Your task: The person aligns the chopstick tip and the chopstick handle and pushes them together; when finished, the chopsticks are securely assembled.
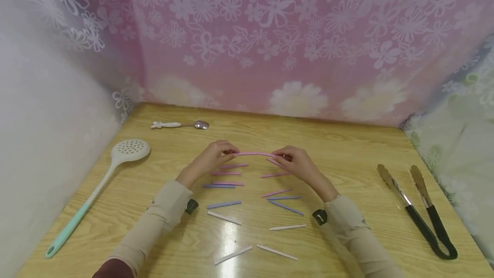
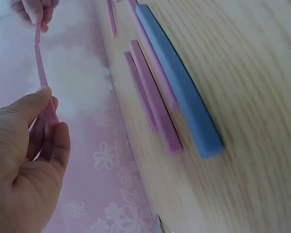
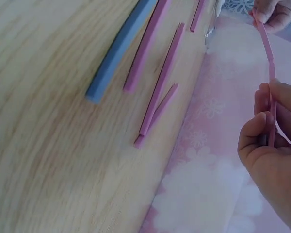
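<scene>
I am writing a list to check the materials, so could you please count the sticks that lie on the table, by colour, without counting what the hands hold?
Pink sticks: 6
Blue sticks: 4
White sticks: 4
Total: 14

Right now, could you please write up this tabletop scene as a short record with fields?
Left hand: pinches the held pink length near its left end
Right hand: pinches it near its right end
Held length: kinked between the hands; one or two sticks, cannot tell
On table: pink sticks, blue sticks, whitish sticks
Left side: perforated skimmer
Back left: spoon
Right side: tongs, spread open
</scene>
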{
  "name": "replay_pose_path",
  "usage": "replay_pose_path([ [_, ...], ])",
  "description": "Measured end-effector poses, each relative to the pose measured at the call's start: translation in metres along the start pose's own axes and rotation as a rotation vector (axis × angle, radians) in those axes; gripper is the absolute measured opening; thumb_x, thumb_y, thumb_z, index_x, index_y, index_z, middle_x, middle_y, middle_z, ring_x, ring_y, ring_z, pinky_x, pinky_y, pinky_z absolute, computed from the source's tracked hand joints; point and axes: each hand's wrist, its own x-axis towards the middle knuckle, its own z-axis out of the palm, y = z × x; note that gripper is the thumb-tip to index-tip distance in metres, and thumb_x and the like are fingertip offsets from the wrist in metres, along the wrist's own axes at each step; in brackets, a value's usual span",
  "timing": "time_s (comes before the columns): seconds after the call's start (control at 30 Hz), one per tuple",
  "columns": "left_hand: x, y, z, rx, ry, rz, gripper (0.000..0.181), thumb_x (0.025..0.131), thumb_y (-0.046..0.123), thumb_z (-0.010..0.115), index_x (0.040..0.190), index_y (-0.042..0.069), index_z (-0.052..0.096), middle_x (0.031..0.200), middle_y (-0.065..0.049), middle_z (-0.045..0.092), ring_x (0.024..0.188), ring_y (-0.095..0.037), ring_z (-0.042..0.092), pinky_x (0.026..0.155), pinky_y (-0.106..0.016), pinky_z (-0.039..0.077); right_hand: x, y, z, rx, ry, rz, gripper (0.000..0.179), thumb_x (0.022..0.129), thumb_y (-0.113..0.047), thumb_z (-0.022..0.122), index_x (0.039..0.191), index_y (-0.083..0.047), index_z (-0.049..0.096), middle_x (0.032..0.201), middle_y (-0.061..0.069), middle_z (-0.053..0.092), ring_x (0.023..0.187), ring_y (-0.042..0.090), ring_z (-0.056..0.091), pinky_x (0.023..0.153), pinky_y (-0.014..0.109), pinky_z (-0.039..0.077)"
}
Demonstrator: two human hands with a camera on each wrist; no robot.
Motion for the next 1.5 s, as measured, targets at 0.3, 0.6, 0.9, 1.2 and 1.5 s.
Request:
replay_pose_path([
  [0.3, 0.001, 0.008, 0.005, 0.061, -0.088, 0.011, 0.027, 0.098, 0.01, 0.052, 0.119, -0.004, 0.062, 0.107, -0.015, 0.064, 0.091, -0.024, 0.062, 0.076, -0.026, 0.053, 0.0, -0.004, 0.005, 0.043, -0.029, -0.046, 0.014, 0.089, -0.01, 0.066, 0.097, 0.0, 0.073, 0.075, 0.005, 0.061, 0.059, 0.009, 0.039, 0.052, 0.021, 0.034],
  [0.6, 0.004, 0.01, 0.01, 0.068, -0.078, -0.022, 0.029, 0.097, 0.008, 0.053, 0.119, -0.008, 0.06, 0.105, -0.019, 0.068, 0.092, -0.026, 0.067, 0.08, -0.027, 0.055, -0.001, -0.006, 0.008, 0.065, -0.034, -0.026, 0.016, 0.091, -0.009, 0.064, 0.099, 0.002, 0.071, 0.08, 0.008, 0.063, 0.061, 0.009, 0.042, 0.053, 0.021, 0.037],
  [0.9, 0.006, 0.013, 0.013, 0.088, 0.023, -0.014, 0.022, 0.094, -0.001, 0.055, 0.112, -0.01, 0.063, 0.103, -0.02, 0.068, 0.095, -0.029, 0.067, 0.082, -0.026, 0.055, 0.002, -0.011, 0.009, 0.079, -0.004, -0.014, 0.016, 0.091, -0.011, 0.065, 0.098, 0.002, 0.071, 0.08, 0.005, 0.062, 0.064, 0.011, 0.042, 0.055, 0.022, 0.038],
  [1.2, 0.009, 0.018, 0.011, 0.168, 0.043, 0.004, 0.023, 0.091, -0.011, 0.052, 0.111, -0.009, 0.064, 0.097, -0.018, 0.069, 0.092, -0.028, 0.067, 0.081, -0.029, 0.055, 0.005, -0.008, 0.013, 0.057, 0.026, -0.05, 0.013, 0.089, -0.006, 0.066, 0.097, 0.003, 0.071, 0.081, 0.006, 0.062, 0.066, 0.011, 0.047, 0.058, 0.022, 0.043],
  [1.5, 0.02, 0.002, 0.007, 0.12, 0.019, -0.061, 0.025, 0.096, 0.008, 0.053, 0.114, -0.004, 0.064, 0.1, -0.012, 0.062, 0.089, -0.022, 0.059, 0.078, -0.026, 0.052, 0.012, 0.004, 0.008, 0.012, -0.004, -0.041, 0.021, 0.09, 0.002, 0.056, 0.107, 0.004, 0.068, 0.093, 0.012, 0.054, 0.076, 0.017, 0.05, 0.067, 0.027, 0.047],
])
